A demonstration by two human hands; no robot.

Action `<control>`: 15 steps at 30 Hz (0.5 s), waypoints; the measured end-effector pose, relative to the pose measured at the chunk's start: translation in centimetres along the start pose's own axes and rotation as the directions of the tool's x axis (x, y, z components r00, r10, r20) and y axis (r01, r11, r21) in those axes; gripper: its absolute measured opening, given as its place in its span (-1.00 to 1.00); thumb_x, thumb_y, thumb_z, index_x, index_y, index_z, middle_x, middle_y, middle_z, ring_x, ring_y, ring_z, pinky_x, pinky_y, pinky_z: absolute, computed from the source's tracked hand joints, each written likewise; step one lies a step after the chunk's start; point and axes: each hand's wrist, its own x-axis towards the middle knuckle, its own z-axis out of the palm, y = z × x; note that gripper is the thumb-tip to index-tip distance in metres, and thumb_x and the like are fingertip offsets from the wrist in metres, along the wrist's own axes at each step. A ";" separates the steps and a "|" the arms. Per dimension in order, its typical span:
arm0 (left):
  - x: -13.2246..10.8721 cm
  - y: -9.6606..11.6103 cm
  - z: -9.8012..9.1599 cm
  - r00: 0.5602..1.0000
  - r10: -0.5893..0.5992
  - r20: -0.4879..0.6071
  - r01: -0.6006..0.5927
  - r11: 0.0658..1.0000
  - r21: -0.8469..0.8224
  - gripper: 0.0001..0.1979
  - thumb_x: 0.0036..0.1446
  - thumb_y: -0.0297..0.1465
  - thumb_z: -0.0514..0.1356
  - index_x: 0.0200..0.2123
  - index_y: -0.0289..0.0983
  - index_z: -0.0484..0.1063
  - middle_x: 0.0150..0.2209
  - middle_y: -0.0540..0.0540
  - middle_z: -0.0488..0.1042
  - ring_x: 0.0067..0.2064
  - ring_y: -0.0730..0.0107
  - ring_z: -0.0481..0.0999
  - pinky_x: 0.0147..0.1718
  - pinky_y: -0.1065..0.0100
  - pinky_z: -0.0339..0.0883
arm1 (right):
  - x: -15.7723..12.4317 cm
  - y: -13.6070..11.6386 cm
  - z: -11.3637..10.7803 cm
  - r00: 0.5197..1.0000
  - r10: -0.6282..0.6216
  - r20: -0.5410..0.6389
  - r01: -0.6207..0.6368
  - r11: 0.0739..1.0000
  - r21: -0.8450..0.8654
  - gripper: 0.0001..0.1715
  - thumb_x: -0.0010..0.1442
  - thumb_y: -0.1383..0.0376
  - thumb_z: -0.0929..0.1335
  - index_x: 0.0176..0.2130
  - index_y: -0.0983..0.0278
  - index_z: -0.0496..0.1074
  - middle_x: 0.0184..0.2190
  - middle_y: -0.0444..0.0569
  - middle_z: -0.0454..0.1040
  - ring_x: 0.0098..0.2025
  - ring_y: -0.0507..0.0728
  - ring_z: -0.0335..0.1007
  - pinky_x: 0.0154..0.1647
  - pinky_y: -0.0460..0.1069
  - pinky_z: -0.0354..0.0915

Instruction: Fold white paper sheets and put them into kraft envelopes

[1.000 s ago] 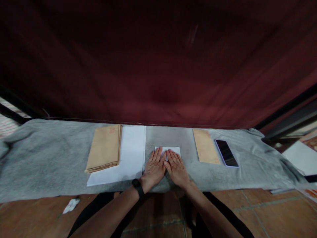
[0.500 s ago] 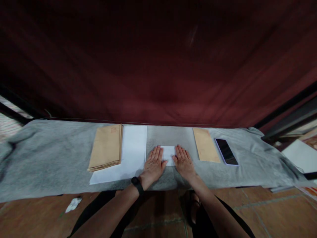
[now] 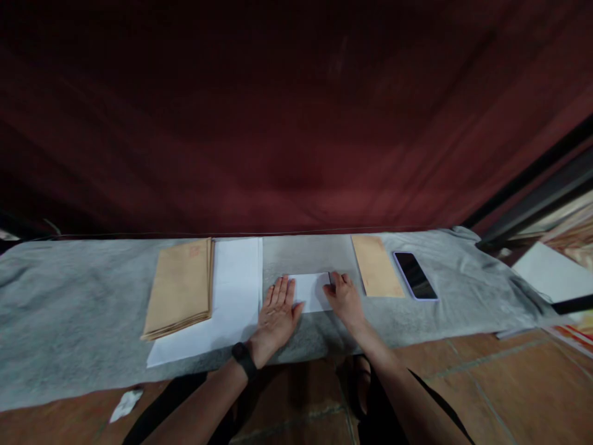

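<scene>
A small white folded sheet of paper [image 3: 311, 293] lies on the grey cloth in front of me. My left hand [image 3: 278, 315] rests flat over its left end, fingers stretched out, with a dark band around the wrist. At the right end, my right hand [image 3: 345, 301] has its fingers curled, with thumb and fingertips closed at the paper's edge. A single brown envelope [image 3: 377, 266] lies just beyond my right hand. Left of my left hand are larger white sheets [image 3: 235, 278], partly covered by a stack of brown envelopes [image 3: 180, 287].
A phone [image 3: 416, 275] with a purple edge lies right of the single envelope. Grey cloth [image 3: 83, 309] covers the long bench. Behind it hangs a dark red curtain [image 3: 287, 154]. On the tiled floor is a crumpled white tissue [image 3: 126, 405].
My right hand has gone from lying flat to curled fingers at the paper's right edge. More white paper shows between my hands. The view has shifted slightly.
</scene>
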 end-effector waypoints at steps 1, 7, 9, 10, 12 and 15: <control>0.0 0.0 0.1 1.000 0.001 0.000 -0.001 1.000 -0.002 -0.35 0.35 -0.17 -0.02 0.38 -0.39 0.06 0.39 -0.34 0.11 0.41 0.03 0.09 0.33 -0.02 0.06 | 0.0 -0.2 0.1 0.999 0.025 0.022 -0.025 1.000 0.017 -0.51 0.31 0.19 0.26 0.18 0.31 0.35 -0.11 0.13 0.52 -0.08 0.26 0.45 -0.03 0.09 0.31; 0.2 -0.1 0.0 1.000 -0.012 0.017 0.014 0.997 -0.078 -0.37 0.35 -0.18 -0.01 0.38 -0.36 0.05 0.39 -0.36 0.10 0.41 -0.01 0.07 0.33 -0.07 0.02 | 0.7 -0.1 0.7 0.981 0.160 0.114 -0.190 0.916 0.353 -0.73 0.16 0.25 0.34 -0.12 0.22 0.47 -0.30 -0.01 0.57 -0.25 0.19 0.49 -0.20 0.02 0.29; 0.9 -0.3 -0.5 0.999 -0.051 -0.001 0.050 0.983 -0.175 -0.33 0.34 -0.15 0.01 0.40 -0.33 -0.02 0.40 -0.36 0.06 0.41 -0.04 0.06 0.31 -0.09 0.06 | 1.4 0.4 0.6 0.980 0.135 0.144 -0.194 0.785 0.589 -0.90 0.06 0.25 0.37 -0.34 0.20 0.46 -0.44 -0.11 0.51 -0.35 0.14 0.44 -0.29 -0.01 0.27; 1.4 -0.5 -0.8 0.996 -0.088 -0.026 0.079 0.967 -0.241 -0.30 0.34 -0.14 0.02 0.42 -0.31 -0.08 0.42 -0.36 0.02 0.42 -0.04 0.03 0.31 -0.09 0.08 | 1.8 0.7 0.4 0.981 0.123 0.149 -0.191 0.721 0.666 -0.91 0.03 0.23 0.38 -0.42 0.20 0.42 -0.51 -0.15 0.47 -0.41 0.11 0.40 -0.34 -0.03 0.26; 2.5 -1.0 -1.2 0.980 -0.182 -0.086 0.135 0.912 -0.388 -0.23 0.33 -0.15 0.05 0.45 -0.28 -0.23 0.45 -0.34 -0.08 0.45 0.00 -0.05 0.32 -0.05 0.08 | 2.5 1.3 0.0 0.983 0.123 0.136 -0.183 0.656 0.732 -0.81 -0.02 0.17 0.39 -0.51 0.21 0.35 -0.59 -0.21 0.37 -0.48 0.06 0.31 -0.40 -0.05 0.22; 3.8 -2.0 -1.2 0.960 -0.259 -0.108 0.155 0.808 -0.568 -0.13 0.28 -0.24 0.13 0.45 -0.24 -0.36 0.43 -0.32 0.00 0.42 0.07 0.07 0.30 0.04 0.15 | 3.0 1.5 -0.8 0.985 0.130 0.113 -0.170 0.614 0.771 -0.72 -0.06 0.09 0.40 -0.53 0.21 0.31 -0.62 -0.24 0.31 -0.51 0.03 0.25 -0.44 -0.07 0.18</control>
